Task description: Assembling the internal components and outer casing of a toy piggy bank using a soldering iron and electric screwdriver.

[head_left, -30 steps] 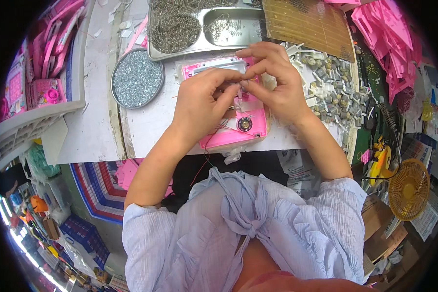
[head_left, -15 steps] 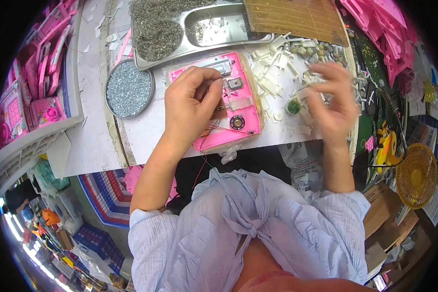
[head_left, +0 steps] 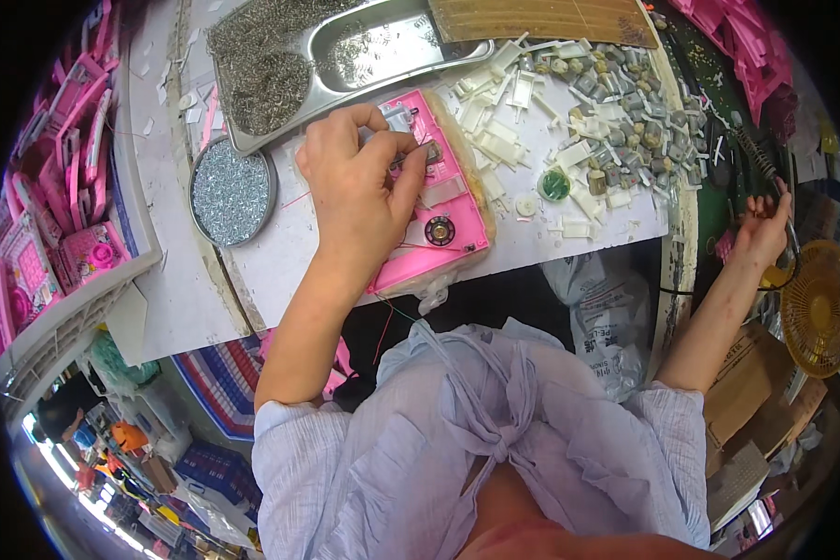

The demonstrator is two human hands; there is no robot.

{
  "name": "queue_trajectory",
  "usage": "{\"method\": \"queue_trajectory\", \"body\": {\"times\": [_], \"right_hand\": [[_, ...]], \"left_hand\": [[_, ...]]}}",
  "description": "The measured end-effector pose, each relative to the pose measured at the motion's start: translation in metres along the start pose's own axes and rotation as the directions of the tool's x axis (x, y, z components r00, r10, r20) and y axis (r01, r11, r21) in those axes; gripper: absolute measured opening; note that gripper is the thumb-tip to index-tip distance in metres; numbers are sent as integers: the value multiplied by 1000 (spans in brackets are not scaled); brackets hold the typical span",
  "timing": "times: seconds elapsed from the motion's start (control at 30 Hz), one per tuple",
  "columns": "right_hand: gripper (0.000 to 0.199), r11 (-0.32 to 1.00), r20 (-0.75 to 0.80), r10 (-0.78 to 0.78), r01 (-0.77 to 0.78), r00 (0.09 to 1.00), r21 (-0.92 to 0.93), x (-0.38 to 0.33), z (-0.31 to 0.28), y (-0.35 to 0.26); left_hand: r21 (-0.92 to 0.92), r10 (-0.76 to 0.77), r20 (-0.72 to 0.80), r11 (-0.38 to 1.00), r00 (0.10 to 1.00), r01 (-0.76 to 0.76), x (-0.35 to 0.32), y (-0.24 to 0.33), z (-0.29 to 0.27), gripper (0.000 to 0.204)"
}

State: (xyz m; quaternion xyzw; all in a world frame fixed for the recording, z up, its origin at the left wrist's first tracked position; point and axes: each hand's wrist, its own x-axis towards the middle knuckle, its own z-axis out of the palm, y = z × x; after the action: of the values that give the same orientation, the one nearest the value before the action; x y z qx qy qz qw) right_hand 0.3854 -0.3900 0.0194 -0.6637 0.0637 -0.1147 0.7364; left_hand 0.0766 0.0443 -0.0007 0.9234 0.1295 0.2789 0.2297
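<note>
My left hand [head_left: 359,177] is over a pink plastic housing [head_left: 387,273], thumb and forefinger pinched together beside a small grey metal part [head_left: 432,152]. What lies between those fingertips is hidden; thin wires trail from the housing. A round black speaker [head_left: 440,231] sits in its lower part. The housing rests on a plastic-wrapped pad [head_left: 481,191]. Far to the right, my right hand [head_left: 763,233] has its fingers closed around the handle of a soldering iron [head_left: 784,189], whose front end is at a coiled spring holder [head_left: 754,149].
A round tin of small silver screws [head_left: 231,194] and a metal tray [head_left: 322,89] with small springs stand left and behind. White plastic parts [head_left: 499,140] and small grey motors [head_left: 639,140] lie loose on the right. Pink housings fill a crate [head_left: 126,257]. A yellow fan [head_left: 814,308] stands at right.
My right hand has swung from above the loose white parts out to the soldering iron at the right and closed on it. My left hand stays at the housing.
</note>
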Motion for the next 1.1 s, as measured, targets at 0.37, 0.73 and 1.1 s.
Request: {"method": "queue_trajectory", "body": {"times": [0.37,0.73,1.1], "right_hand": [[23,932,184,-320,344,929,-112,-119,-9,-16],[30,947,887,-186,318,423,47,-227,169,22],[32,943,893,-190,328,409,50,-234,178,29]], "left_hand": [[47,35,-6,998,999,-35,-2,-3,1,14],[88,26,28,996,999,-29,0,-2,-1,16],[78,12,15,997,1000,-13,-1,-2,2,14]]}}
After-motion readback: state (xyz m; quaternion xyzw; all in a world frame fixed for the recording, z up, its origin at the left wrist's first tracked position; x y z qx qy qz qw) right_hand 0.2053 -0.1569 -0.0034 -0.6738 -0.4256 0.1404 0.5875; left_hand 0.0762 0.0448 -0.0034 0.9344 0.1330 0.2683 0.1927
